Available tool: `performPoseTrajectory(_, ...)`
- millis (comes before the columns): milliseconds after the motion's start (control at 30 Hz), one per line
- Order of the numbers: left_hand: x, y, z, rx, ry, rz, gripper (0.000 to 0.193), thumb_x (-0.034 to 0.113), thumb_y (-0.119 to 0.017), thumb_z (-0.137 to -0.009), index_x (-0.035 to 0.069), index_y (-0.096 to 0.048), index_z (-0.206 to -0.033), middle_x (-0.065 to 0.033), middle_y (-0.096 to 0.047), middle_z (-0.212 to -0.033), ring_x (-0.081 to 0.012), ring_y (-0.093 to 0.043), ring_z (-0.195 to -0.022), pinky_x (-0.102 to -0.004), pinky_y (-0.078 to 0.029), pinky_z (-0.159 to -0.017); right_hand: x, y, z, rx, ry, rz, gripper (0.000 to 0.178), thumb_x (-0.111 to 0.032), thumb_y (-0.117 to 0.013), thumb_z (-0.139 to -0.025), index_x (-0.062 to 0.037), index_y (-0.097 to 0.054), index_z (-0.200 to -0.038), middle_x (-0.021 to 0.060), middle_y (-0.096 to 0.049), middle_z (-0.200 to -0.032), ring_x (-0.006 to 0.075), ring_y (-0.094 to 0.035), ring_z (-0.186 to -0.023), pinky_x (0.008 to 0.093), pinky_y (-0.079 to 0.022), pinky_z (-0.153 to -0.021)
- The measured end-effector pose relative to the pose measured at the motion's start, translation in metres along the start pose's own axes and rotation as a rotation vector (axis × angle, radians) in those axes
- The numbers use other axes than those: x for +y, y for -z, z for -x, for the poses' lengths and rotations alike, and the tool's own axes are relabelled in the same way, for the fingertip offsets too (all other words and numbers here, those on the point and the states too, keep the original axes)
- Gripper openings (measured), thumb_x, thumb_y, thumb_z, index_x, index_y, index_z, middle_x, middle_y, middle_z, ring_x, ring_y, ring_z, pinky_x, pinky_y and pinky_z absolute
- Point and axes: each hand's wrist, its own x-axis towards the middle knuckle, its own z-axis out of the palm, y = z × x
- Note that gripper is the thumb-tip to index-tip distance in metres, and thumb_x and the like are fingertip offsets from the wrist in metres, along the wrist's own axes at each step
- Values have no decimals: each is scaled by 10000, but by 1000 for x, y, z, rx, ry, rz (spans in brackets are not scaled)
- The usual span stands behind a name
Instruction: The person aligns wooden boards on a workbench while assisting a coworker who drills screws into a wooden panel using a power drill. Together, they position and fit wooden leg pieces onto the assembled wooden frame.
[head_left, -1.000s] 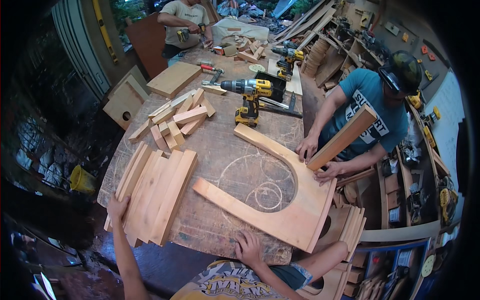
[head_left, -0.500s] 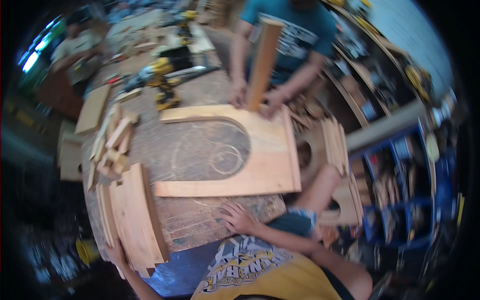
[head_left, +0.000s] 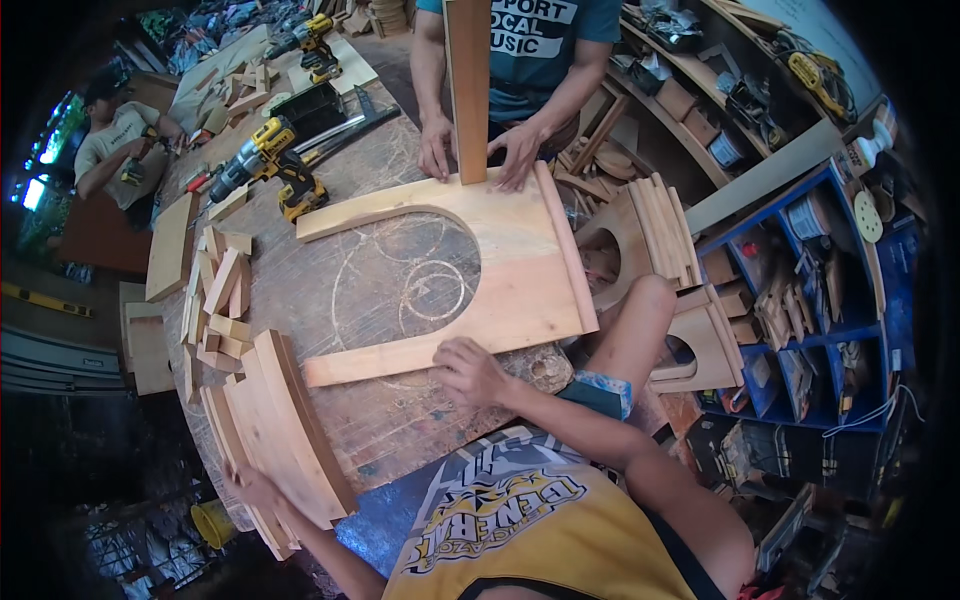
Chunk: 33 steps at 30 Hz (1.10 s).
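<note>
A pale wooden panel with a U-shaped cutout (head_left: 530,240) lies flat on the worktable. My right hand (head_left: 470,373) is at its near edge, fingers bent over the rim. To the left, my left hand (head_left: 252,490) wraps the outer side of a stack of wooden boards (head_left: 285,430) at the table's left corner; some of its fingers are hidden. Across the table, a co-worker in a teal shirt steadies an upright wooden board (head_left: 467,100) on the panel's far edge, one hand (head_left: 436,148) on its left and the other (head_left: 516,155) on its right.
A yellow cordless drill (head_left: 270,160) and a pile of wood offcuts (head_left: 222,285) occupy the table's left half. More cut panels (head_left: 640,240) stand to the right, beside a blue shelf unit (head_left: 800,330). Another person (head_left: 125,150) is at far left.
My right hand has moved from the tabletop forward to the panel's near edge. My left hand stays by the board stack. The view has shifted and become sharper.
</note>
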Motion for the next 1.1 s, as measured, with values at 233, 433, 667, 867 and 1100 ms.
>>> performPoseTrajectory(233,178,-102,45,-530,-364,165,322,130,-677,-820,7,-652,-1116,-179,-640,-1084,-352,-583,-1065,-436,-446,-967,7,11,-41,-418,-248,258,779,-450,-722,-785,-9,-469,-1374,181,-508,-1296,315,-447,-1243,461,-316,-1082)
performPoseTrajectory(433,170,-172,77,-491,-205,21,282,159,-625,-828,40,-682,-1078,-181,-667,-1038,-351,-579,-1062,-443,-399,-985,12,9,-39,-383,-264,230,790,-486,-714,-781,-10,-477,-1365,170,-542,-1253,303,-467,-1203,450,-322,-1064)
performPoseTrajectory(667,175,-176,87,-426,-196,-5,177,161,-594,-833,92,-736,-914,-126,-686,-890,-306,-583,-977,-434,-351,-997,13,5,-36,-378,-253,281,756,-486,-691,-797,-15,-489,-1354,164,-565,-1206,298,-484,-1174,446,-332,-1048)
performPoseTrajectory(867,175,-171,86,-410,-192,-7,179,177,-600,-821,92,-737,-899,-120,-689,-895,-302,-591,-978,-429,-361,-990,11,2,-37,-346,-217,268,779,-501,-682,-797,-8,-483,-1366,160,-564,-1177,294,-486,-1158,439,-332,-1048)
performPoseTrajectory(1100,169,-175,87,-390,-209,-16,186,190,-603,-817,91,-737,-898,-115,-693,-900,-296,-597,-974,-427,-370,-982,12,1,-36,-344,-230,262,766,-487,-687,-797,1,-491,-1354,163,-562,-1187,297,-485,-1161,438,-322,-1055)
